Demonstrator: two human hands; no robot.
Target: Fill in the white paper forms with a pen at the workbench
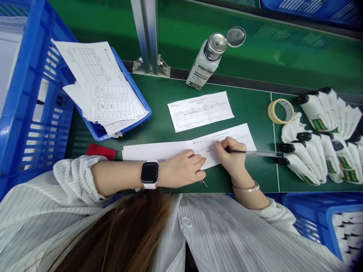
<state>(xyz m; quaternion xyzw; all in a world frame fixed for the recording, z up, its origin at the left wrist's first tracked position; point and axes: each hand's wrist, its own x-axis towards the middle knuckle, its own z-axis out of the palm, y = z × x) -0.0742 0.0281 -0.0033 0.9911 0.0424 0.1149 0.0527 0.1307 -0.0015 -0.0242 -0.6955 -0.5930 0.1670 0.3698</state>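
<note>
My right hand (pixel 231 154) is closed round a pen (pixel 252 152), its long barrel pointing right. The hand rests on a printed form (pixel 241 136) with a table of handwritten entries. My left hand (pixel 181 170) lies flat across the form's lower left part, fingers stretched out. From beneath that palm the dark tip of a second pen (pixel 203 183) pokes out; the rest of it is hidden. Left of the form extends a blank white paper strip (pixel 141 152). Just above lies another filled-in form (pixel 200 113), apart from both hands.
A blue tray (pixel 141 98) piled with paper slips stands at left beside a tall blue crate (pixel 42 124). A pump bottle (pixel 202 64) with its lid up stands behind. At right are a tape roll (pixel 280 111) and several white handheld devices (pixel 309 158). A red piece (pixel 101 151) lies near my left forearm.
</note>
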